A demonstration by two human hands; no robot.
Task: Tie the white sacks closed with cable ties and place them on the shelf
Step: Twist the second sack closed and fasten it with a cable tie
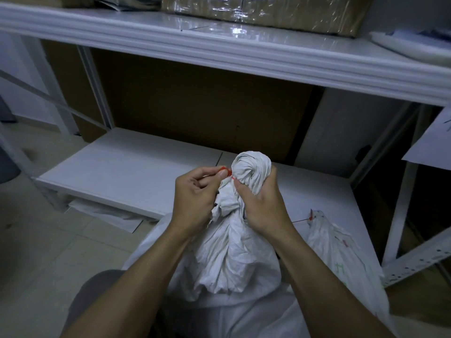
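Note:
A white sack [234, 259] stands between my forearms, its top twisted into a bunched neck. My right hand [262, 203] is clamped around that neck just under the twisted knob. My left hand [195, 191] pinches the end of a red cable tie [225, 170] that runs against the left side of the neck. To the right lies a second white sack [341, 250] on the low shelf board [117, 172], with a red cable tie [308, 217] round its neck.
A white upper shelf [219, 47] carries plastic-wrapped cardboard boxes [266, 11]. Brown cardboard panels [195, 103] stand behind the low board. A perforated white metal upright [415, 259] leans at the right. Flat white sheets [105, 213] lie on the tiled floor at the left.

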